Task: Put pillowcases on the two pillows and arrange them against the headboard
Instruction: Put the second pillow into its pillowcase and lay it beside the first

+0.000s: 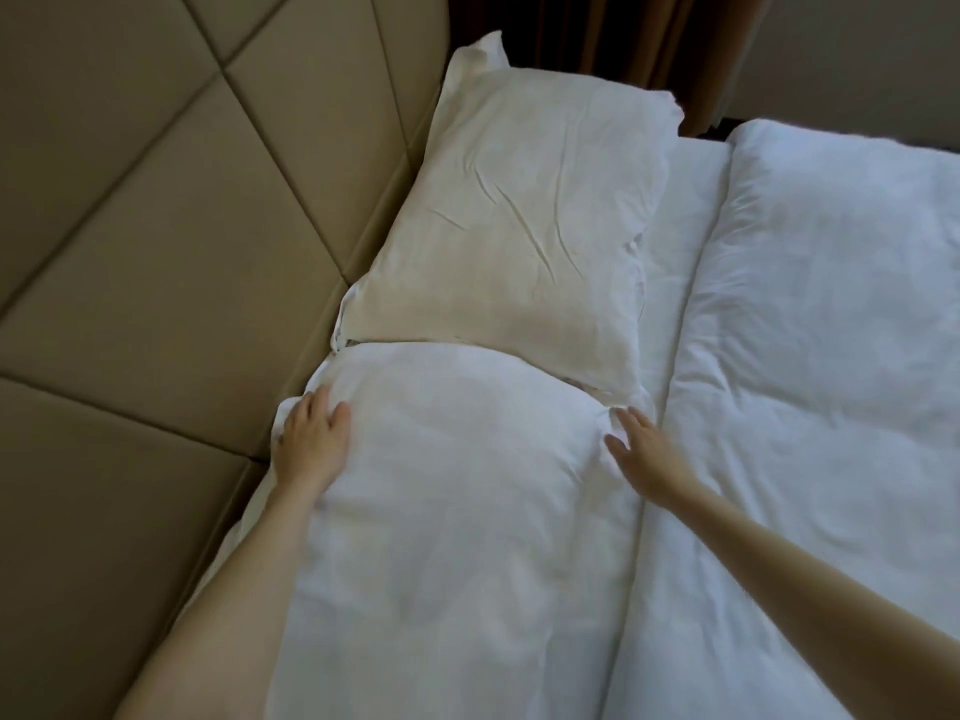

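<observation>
Two white-cased pillows lie end to end along the padded beige headboard [156, 241]. The far pillow [524, 210] is creased and leans on the headboard. The near pillow [457, 501] lies right under my arms, its far end touching the far pillow. My left hand [311, 439] rests flat, fingers apart, on the near pillow's far left corner by the headboard. My right hand [641, 449] lies flat with fingers spread on that pillow's far right corner. Neither hand grips any cloth.
A white duvet [810, 356] covers the bed to the right of the pillows, with a strip of white sheet [680, 241] between them. Brown curtains [597, 33] hang beyond the far pillow at the top.
</observation>
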